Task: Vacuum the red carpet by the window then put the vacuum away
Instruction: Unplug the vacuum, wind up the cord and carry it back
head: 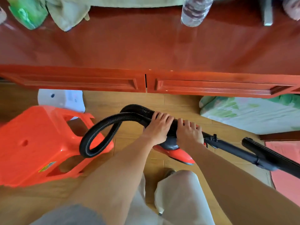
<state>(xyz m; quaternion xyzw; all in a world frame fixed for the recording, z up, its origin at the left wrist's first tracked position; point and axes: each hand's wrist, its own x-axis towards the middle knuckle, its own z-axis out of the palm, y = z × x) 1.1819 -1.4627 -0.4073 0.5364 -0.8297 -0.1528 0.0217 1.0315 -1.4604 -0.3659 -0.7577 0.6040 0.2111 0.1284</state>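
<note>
A small red vacuum body [178, 155] hangs just above the wooden floor, mostly hidden under my hands. Its black ribbed hose [97, 132] loops out to the left and back. My left hand [158, 125] presses the gathered hose coils down on top of the vacuum. Right beside it, my right hand [189, 133] grips the same bundle. The black wand [235, 149] runs from there to the lower right and ends in the floor nozzle [272, 155]. A corner of the red carpet [285, 176] shows at the right edge.
A red-brown cabinet [146, 83] with two doors stands straight ahead; a water bottle [194, 10] and cloths lie on its top. An orange plastic stool [40, 143] lies tipped at the left. A patterned bundle [250, 112] sits at the right. My legs fill the bottom.
</note>
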